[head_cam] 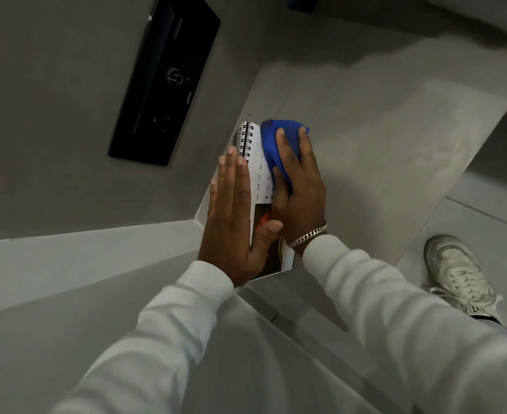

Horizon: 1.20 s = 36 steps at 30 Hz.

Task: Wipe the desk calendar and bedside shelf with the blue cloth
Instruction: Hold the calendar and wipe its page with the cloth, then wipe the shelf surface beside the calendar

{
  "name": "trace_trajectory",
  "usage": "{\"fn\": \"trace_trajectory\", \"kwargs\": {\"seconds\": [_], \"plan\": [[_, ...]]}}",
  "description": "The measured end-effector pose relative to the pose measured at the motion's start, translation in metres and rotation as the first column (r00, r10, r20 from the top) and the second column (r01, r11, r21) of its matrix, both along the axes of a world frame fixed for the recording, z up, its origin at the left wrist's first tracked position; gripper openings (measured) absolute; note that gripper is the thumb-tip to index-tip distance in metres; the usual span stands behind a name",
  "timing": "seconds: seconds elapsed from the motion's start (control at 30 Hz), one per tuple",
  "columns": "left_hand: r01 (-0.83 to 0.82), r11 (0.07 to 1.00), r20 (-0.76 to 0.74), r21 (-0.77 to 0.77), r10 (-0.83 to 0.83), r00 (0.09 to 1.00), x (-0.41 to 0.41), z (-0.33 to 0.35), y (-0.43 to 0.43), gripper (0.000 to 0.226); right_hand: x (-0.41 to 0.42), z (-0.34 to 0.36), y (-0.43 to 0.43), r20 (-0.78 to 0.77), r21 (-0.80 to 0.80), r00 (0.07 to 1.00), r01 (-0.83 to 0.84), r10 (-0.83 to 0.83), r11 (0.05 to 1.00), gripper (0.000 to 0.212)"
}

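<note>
A white spiral-bound desk calendar point(256, 162) stands on the grey bedside shelf point(381, 138), close to the wall. My left hand point(234, 222) lies flat against the calendar's back side, fingers straight, thumb hooked around its lower edge. My right hand point(298, 186) presses a bunched blue cloth point(279, 138) onto the calendar's printed front face. The cloth covers the upper right part of the page. The lower part of the calendar is hidden behind both hands.
A black wall panel point(165, 79) with sockets and a switch is set into the grey wall left of the shelf. A grey ledge point(82, 243) runs below the wall. My white sneaker point(458, 276) stands on the floor at the right.
</note>
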<state>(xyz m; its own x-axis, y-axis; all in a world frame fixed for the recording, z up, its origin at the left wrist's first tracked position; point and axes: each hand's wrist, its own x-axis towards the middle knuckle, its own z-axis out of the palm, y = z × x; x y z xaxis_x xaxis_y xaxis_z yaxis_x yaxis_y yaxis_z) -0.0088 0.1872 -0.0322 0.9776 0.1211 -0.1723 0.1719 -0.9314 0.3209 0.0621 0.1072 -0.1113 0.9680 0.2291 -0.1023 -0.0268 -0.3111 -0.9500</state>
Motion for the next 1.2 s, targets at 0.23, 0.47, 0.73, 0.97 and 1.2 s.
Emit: {"fn": "trace_trajectory", "kwargs": {"seconds": [0.23, 0.47, 0.73, 0.97, 1.2], "plan": [[-0.015, 1.0, 0.011, 0.009, 0.015, 1.0, -0.001, -0.005, 0.002, 0.085, -0.013, -0.02, -0.018, -0.096, -0.087, 0.993, -0.08, 0.071, 0.993, 0.058], [-0.029, 0.999, 0.022, 0.027, 0.029, 0.999, -0.001, -0.007, 0.002, 0.084, -0.052, -0.004, -0.035, -0.16, -0.12, 0.975, -0.172, 0.152, 0.978, 0.063], [-0.032, 0.998, -0.029, 0.049, 0.034, 0.999, -0.001, 0.005, -0.002, 0.083, -0.067, 0.023, -0.064, -0.358, 0.001, 0.893, -0.294, 0.275, 0.956, 0.059], [-0.005, 0.988, -0.06, 0.157, 0.015, 0.998, -0.002, 0.009, -0.002, 0.087, -0.002, 0.045, -0.106, -0.595, 0.143, 0.425, -0.779, 0.682, 0.61, 0.053], [-0.058, 0.93, -0.046, 0.364, 0.08, 0.996, -0.005, 0.008, -0.008, 0.088, 0.081, 0.063, -0.151, -0.351, -0.231, 0.676, -0.734, 0.648, 0.639, 0.059]]}}
